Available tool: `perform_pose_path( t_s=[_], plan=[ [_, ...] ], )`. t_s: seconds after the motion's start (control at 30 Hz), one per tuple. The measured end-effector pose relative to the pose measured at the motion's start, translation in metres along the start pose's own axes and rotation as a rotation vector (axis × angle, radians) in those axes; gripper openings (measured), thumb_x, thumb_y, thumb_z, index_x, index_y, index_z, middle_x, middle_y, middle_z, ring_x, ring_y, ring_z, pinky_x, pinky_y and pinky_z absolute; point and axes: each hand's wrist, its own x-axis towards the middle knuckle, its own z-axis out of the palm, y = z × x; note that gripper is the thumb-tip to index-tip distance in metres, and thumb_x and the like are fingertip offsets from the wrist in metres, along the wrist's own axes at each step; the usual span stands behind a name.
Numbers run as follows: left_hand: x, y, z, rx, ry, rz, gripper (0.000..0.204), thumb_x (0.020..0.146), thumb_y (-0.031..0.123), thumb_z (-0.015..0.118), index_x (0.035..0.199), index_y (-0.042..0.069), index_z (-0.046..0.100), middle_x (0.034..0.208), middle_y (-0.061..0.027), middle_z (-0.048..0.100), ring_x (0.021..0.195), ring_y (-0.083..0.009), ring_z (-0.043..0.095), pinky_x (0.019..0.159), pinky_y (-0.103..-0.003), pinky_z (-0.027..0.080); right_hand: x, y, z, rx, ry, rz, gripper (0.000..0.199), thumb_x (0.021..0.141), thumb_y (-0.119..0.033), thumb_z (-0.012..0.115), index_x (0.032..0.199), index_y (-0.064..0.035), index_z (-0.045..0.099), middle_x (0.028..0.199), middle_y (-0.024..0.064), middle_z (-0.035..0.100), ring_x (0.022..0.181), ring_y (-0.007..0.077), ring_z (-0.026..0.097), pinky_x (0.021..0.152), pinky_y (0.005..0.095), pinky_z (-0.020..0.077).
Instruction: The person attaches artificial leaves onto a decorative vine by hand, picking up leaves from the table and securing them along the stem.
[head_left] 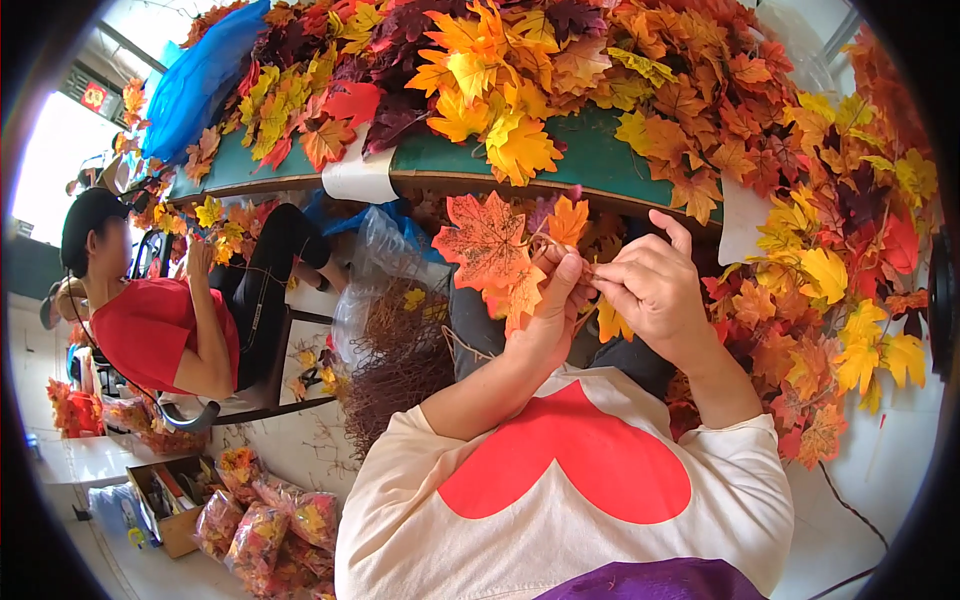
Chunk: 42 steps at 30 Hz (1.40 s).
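My left hand (548,305) is closed around the stems of a small sprig of artificial autumn leaves. A large orange maple leaf (484,242) with dark speckles fans out to the left of its fingers, and a smaller orange leaf (569,222) stands above them. With thumb and forefinger pinched, my right hand (655,285) meets the left at a thin brown stem; its other fingers are loosely curled. Below the right fingertips hangs a yellow-orange leaf (611,322). The exact joint between stem and leaf is hidden by the fingers.
Heaps of artificial leaves (590,60) cover the green table (600,150) ahead and spill down at right. Bundled brown stems (395,355) stand left of my lap. A person in red (165,330) sits at left. Bagged leaves (262,540) lie lower left beside a cardboard box (180,530).
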Motion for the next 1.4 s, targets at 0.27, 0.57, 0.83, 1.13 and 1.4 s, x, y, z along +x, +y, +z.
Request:
perform_pose_path(
  t_s=[0.27, 0.57, 0.83, 1.13, 1.4],
  plan=[
    [-0.002, -0.005, 0.002, 0.173, 0.008, 0.197, 0.016, 0.084, 0.016, 0.061, 0.088, 0.009, 0.047, 0.083, 0.0008, 0.05, 0.075, -0.0089, 0.051, 0.068, -0.022, 0.043, -0.001, -0.003, 0.002, 0.048, 0.014, 0.039, 0.012, 0.065, -0.006, 0.071, 0.074, -0.0072, 0.063, 0.065, 0.0016, 0.056, 0.069, 0.0165, 0.057, 0.093, 0.0426, 0.0351],
    [-0.005, -0.01, 0.004, 0.7, -0.024, 0.561, 0.011, 0.086, 0.013, 0.058, 0.084, 0.003, 0.053, 0.079, -0.004, 0.054, 0.074, -0.0123, 0.051, 0.069, -0.026, 0.042, -0.005, -0.009, 0.001, -0.089, -0.054, 0.087, 0.006, 0.068, -0.008, 0.064, 0.072, -0.0045, 0.061, 0.065, 0.0051, 0.056, 0.069, 0.0193, 0.055, 0.093, 0.0429, 0.0337],
    [0.001, 0.002, -0.005, 0.543, -0.184, 0.219, 0.013, 0.08, 0.006, 0.06, 0.073, 0.006, 0.05, 0.077, -0.0047, 0.051, 0.078, -0.0155, 0.05, 0.069, -0.028, 0.043, -0.012, 0.008, 0.01, 0.096, -0.089, 0.085, 0.006, 0.069, -0.007, 0.061, 0.074, -0.0047, 0.059, 0.067, 0.006, 0.058, 0.072, 0.0216, 0.057, 0.093, 0.0424, 0.0346],
    [0.002, -0.007, -0.007, 0.236, -0.172, 0.098, 0.033, 0.081, 0.002, 0.059, 0.113, 0.005, 0.049, 0.108, -0.0051, 0.052, 0.095, -0.0158, 0.055, 0.079, -0.03, 0.049, -0.005, 0.018, -0.002, 0.489, -0.111, 0.391, 0.009, 0.072, -0.004, 0.067, 0.077, -0.0016, 0.06, 0.066, 0.0054, 0.064, 0.063, 0.0144, 0.061, 0.099, 0.0384, 0.0332],
    [0.01, -0.016, -0.015, 0.809, -0.201, 0.407, 0.037, 0.077, -0.005, 0.055, 0.113, 0.002, 0.051, 0.101, -0.0029, 0.055, 0.089, -0.009, 0.054, 0.075, -0.024, 0.046, 0.009, 0.016, 0.011, 0.264, -0.149, 0.362, 0.01, 0.071, -0.004, 0.064, 0.072, 0.0017, 0.056, 0.063, 0.0107, 0.06, 0.058, 0.0183, 0.06, 0.075, 0.0321, 0.0463]
  ],
)
